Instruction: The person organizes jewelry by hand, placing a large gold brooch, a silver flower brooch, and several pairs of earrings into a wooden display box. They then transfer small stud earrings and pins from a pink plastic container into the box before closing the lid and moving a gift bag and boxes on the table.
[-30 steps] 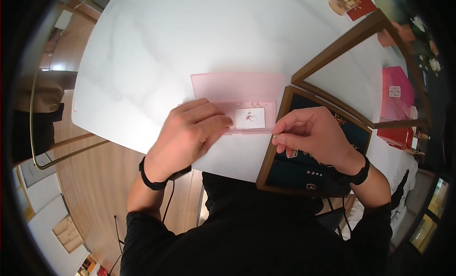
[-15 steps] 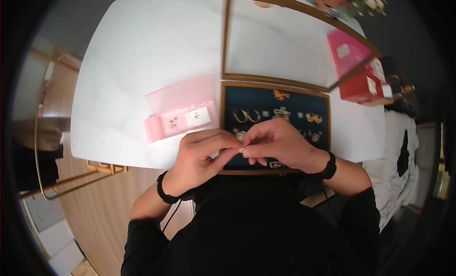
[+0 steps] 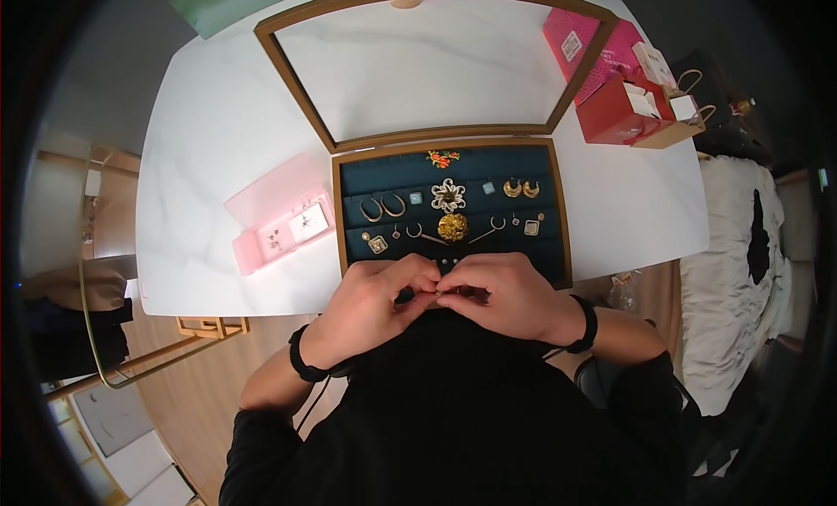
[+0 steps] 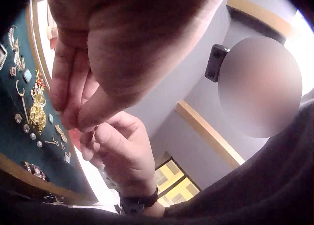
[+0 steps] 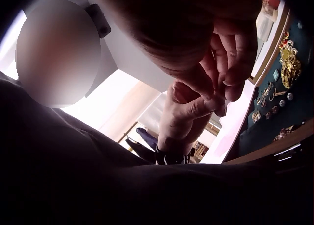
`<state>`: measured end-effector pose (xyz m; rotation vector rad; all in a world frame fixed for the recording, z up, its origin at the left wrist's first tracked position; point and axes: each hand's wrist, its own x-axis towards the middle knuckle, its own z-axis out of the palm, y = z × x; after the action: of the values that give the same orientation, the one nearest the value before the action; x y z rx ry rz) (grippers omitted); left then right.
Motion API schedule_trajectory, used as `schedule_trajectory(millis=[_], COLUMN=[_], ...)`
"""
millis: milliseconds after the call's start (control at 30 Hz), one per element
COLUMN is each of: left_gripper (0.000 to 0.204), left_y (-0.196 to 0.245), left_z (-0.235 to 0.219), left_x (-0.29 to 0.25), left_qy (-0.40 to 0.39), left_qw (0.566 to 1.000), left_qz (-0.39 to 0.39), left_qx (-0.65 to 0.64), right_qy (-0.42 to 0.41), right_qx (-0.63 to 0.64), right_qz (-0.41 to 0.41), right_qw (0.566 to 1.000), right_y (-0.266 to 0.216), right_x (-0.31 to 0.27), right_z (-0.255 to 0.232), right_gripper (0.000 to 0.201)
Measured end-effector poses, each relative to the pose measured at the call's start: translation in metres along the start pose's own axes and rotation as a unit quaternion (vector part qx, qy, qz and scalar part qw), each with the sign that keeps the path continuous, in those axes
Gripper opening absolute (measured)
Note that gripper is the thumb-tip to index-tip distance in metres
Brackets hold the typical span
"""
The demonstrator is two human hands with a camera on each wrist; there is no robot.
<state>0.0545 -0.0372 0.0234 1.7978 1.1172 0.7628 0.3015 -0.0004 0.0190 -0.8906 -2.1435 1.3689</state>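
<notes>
Delicately, left hand [image 3: 373, 295] and right hand [image 3: 516, 290], fingertips nearly meeting, pinch a tiny trinket [image 3: 438, 293] near the jewelry box [image 3: 562, 210].
Probably light, stiff, slippery and easily bent; best held by its edges.

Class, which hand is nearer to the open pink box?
Left. In the head view, the left hand is below and right of the pink box; the right hand is farther right.
</notes>
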Motion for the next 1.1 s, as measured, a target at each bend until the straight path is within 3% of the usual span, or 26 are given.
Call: schedule_trajectory(millis=[267, 567, 733, 867, 1100], left_gripper=[0.025, 0.024, 0.019, 0.018, 0.015], left_y=[-0.001, -0.008, -0.035, -0.05, -0.047], left_z=[0.008, -0.013, -0.05, -0.069, -0.071], left_x=[0.01, -0.002, -0.034, -0.052, -0.048], left_qy=[-0.013, 0.0, 0.106, 0.134, 0.141], left_qw=[1.0, 0.999, 0.991, 0.985, 0.982], left_qz=[0.012, 0.037, -0.044, -0.088, -0.092], left_qx=[-0.006, -0.012, 0.072, 0.064, 0.086], right_qy=[0.049, 0.065, 0.253, 0.308, 0.277], right_qx=[-0.048, -0.029, -0.1, -0.145, -0.157], right_qz=[-0.069, -0.006, 0.082, 0.151, 0.134], right_qw=[0.995, 0.997, 0.959, 0.928, 0.938], right_y=[0.012, 0.014, 0.042, 0.066, 0.065], right_x=[-0.011, -0.011, -0.029, -0.047, -0.048], right_z=[-0.004, -0.02, -0.075, -0.1, -0.083], right_gripper=[0.015, 0.014, 0.012, 0.014, 0.016])
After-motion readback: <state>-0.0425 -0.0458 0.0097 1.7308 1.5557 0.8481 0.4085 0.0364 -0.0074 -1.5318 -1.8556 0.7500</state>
